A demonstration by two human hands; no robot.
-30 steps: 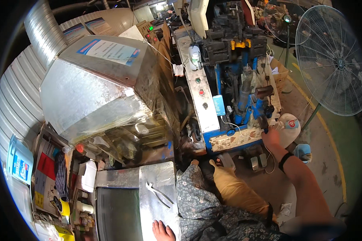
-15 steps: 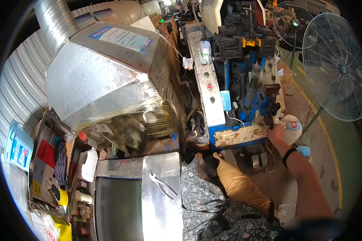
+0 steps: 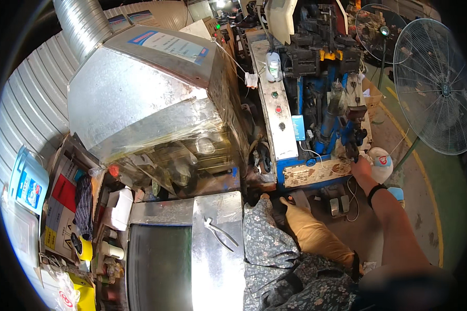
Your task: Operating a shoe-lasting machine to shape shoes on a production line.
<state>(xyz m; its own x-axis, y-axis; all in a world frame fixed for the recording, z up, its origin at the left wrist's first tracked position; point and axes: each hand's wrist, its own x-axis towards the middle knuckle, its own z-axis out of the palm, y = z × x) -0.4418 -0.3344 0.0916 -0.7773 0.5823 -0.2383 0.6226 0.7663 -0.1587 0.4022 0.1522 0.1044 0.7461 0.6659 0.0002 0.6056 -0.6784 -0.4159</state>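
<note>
My right hand (image 3: 361,167) reaches out at the right, a black band on its wrist. Its fingers are closed around the lower end of a dark elongated piece (image 3: 352,151) at the near edge of a blue machine (image 3: 290,172). I cannot tell whether this piece is loose or part of the machine. My left hand does not show. Pliers (image 3: 220,234) with pale handles lie on a shiny metal plate (image 3: 216,280) left of my floral-covered lap (image 3: 270,233). Beside the lap is mustard-coloured cloth (image 3: 316,228).
A metal hood (image 3: 140,103) with a duct stands at the left. Foot pedals (image 3: 339,206) sit below the machine. A white jug (image 3: 381,165) and a large fan (image 3: 444,89) are at the right. Push buttons (image 3: 278,109) line the machine's white panel. Blue tub (image 3: 28,181) at far left.
The whole view has shifted slightly to the right. My right hand stays at the dark piece, and the pliers have not moved on the plate.
</note>
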